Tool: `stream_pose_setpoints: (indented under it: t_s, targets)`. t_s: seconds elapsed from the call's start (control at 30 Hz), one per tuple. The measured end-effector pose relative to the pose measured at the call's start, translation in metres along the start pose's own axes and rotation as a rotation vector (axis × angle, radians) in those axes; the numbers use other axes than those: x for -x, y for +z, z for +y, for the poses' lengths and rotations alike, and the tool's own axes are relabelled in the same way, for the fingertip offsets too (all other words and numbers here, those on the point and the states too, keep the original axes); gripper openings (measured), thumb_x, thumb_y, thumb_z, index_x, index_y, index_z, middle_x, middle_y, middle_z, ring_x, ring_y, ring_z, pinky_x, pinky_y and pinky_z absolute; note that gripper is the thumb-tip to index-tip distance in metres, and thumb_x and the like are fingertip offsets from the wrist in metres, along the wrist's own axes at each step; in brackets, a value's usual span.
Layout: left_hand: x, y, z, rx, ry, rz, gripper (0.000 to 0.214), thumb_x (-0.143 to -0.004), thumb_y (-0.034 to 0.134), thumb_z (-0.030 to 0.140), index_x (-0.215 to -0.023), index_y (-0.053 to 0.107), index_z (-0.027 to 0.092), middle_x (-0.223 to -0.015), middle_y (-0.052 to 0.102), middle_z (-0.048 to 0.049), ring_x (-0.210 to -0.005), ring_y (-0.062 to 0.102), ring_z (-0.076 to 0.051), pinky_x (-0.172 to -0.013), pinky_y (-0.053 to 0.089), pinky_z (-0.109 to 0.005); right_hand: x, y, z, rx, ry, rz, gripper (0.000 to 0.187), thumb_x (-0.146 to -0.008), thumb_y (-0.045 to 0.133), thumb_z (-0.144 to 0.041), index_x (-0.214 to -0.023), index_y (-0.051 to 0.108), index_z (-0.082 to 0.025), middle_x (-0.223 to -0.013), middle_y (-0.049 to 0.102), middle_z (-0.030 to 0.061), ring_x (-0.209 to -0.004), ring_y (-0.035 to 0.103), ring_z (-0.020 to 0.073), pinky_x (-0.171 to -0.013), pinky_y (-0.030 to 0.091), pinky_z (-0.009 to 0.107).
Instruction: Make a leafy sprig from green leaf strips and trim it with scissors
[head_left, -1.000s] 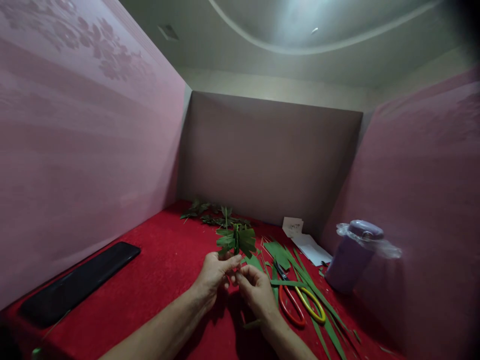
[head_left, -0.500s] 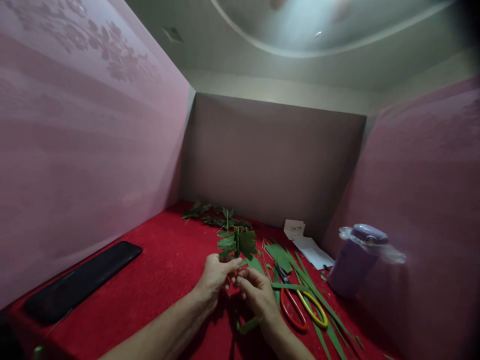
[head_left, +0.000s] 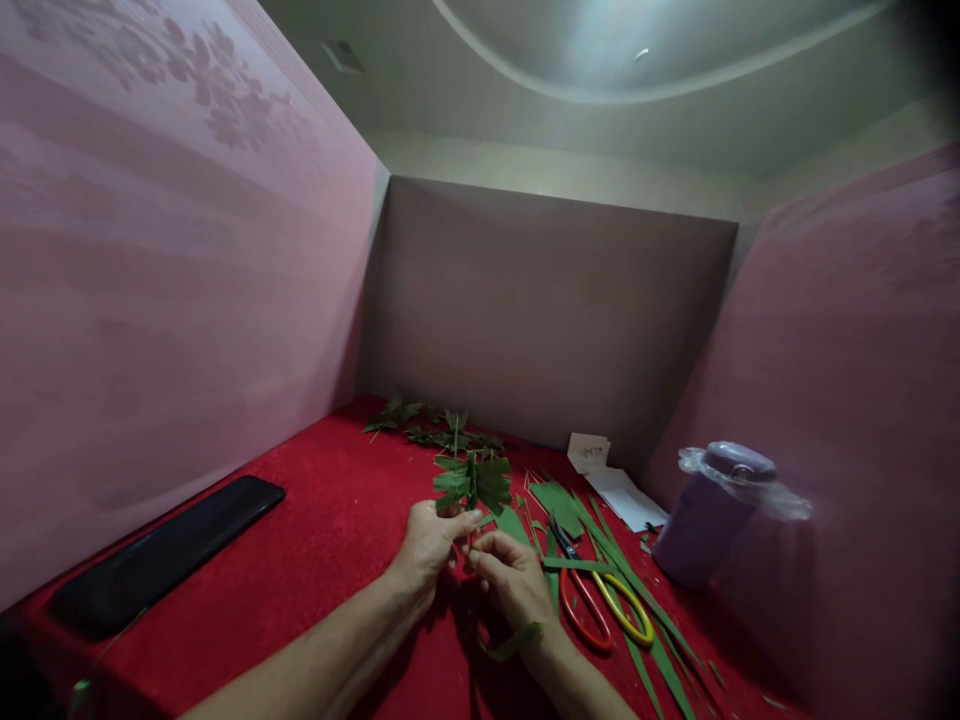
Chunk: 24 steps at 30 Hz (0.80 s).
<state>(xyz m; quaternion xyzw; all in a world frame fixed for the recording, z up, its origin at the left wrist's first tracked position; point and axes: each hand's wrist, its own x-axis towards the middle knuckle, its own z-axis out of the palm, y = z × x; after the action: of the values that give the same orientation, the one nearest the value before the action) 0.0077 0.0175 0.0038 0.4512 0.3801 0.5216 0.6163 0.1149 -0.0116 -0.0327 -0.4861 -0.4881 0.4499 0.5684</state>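
Near the middle of the red cloth, my left hand (head_left: 426, 548) is closed, pinching the base of a green leaf sprig (head_left: 491, 485) that stands upright above my fingers. Close beside it, my right hand (head_left: 514, 580) has thumb and forefinger pressed together just below the leaves, at the stem. A narrow green strip (head_left: 510, 645) hangs in a loop beneath my right hand and seems to run from its fingers. My fingers cover the stem itself. Scissors (head_left: 589, 600) with one red and one yellow handle lie right of my right hand.
Long green strips (head_left: 622, 565) and cut pieces surround the scissors. More leaf sprigs (head_left: 450, 435) lie at the back. White papers (head_left: 626, 498) and a purple container (head_left: 705, 525) with clear plastic stand right. A long black case (head_left: 169, 555) lies left. Pink panels enclose the sides.
My hands stay at the sprig with nearly the same grip. The green strip's loop under my right hand has shifted slightly right and up. The view has tilted a little.
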Motion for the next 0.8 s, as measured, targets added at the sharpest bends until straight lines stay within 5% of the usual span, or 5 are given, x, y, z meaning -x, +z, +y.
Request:
stream_pose_setpoints:
  t_s: [0.8]
  targets:
    - [-0.0031, -0.0027, -0.0031, 0.028, -0.063, -0.108, 0.029, -0.058, 0.072, 0.031, -0.047, 0.054, 0.011, -0.034, 0.049, 0.0023, -0.025, 0.036, -0.003, -0.028, 0.023, -0.015, -0.0006, 0.0020, 0.0034, -0.067, -0.043, -0.018, 0.023, -0.062, 0.067, -0.031, -0.052, 0.051, -0.016, -0.044, 0.046, -0.0064, -0.040, 0.033, 0.0063, -0.041, 0.027, 0.019]
